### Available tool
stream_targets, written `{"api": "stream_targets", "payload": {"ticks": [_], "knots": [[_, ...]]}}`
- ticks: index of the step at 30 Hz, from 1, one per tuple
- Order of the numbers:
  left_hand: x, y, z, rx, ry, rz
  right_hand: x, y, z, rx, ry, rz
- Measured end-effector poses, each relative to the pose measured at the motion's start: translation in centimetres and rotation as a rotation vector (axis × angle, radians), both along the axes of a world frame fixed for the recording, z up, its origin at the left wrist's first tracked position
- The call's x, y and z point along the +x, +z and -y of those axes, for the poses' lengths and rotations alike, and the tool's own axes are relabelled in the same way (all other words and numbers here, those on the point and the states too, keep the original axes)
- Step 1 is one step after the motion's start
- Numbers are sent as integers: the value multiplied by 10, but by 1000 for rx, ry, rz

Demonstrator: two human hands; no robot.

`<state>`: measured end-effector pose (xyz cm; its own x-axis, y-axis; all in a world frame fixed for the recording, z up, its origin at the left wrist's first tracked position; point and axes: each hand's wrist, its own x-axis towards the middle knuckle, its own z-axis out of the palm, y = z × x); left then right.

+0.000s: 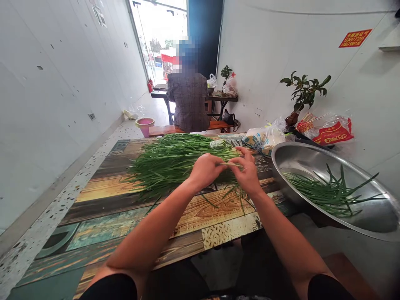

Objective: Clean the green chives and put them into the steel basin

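A large heap of garlic chives (162, 160) lies across the table, leaves to the left and pale stem ends to the right. Over its right part, my left hand (206, 171) pinches a thin chive stalk between thumb and fingers. My right hand (246, 173) grips the pale end of the same stalk with thumb and index finger, its other fingers raised. Loose trimmings (242, 196) are scattered on the wood just below my hands. To the right, a wide steel basin (312, 156) holds a smaller bunch of chives (331, 191).
The plank-patterned table (187, 233) stretches below and left of the heap. Plastic bags (265, 137), a red package (333, 132) and a potted plant (300, 100) stand at the far right. Beyond, a person (189, 100) sits facing away at another table, near a pink bucket (145, 125).
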<state>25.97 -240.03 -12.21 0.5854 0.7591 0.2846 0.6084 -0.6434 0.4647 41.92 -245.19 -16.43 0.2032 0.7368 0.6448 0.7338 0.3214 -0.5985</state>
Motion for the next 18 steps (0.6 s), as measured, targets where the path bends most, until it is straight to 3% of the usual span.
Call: {"api": "stream_targets", "payload": {"ticks": [5,9,11,14,16,18], "knots": [[-3,5,-1,-4,42,12,20,-11,-15,45,-19,-313],[-5,10,-1,-16,95,57,43,-14,-14,38,-301,-149],[-5,11,-1,-18,101,47,44,-13,-9,32,-357,-69],[-3,9,0,-19,92,46,28,-10,-2,-89,-122,-187],[-2,7,0,-10,77,44,12,-9,-2,-206,65,-416],[-1,5,0,7,63,31,-2,-8,-4,-239,136,-643]]}}
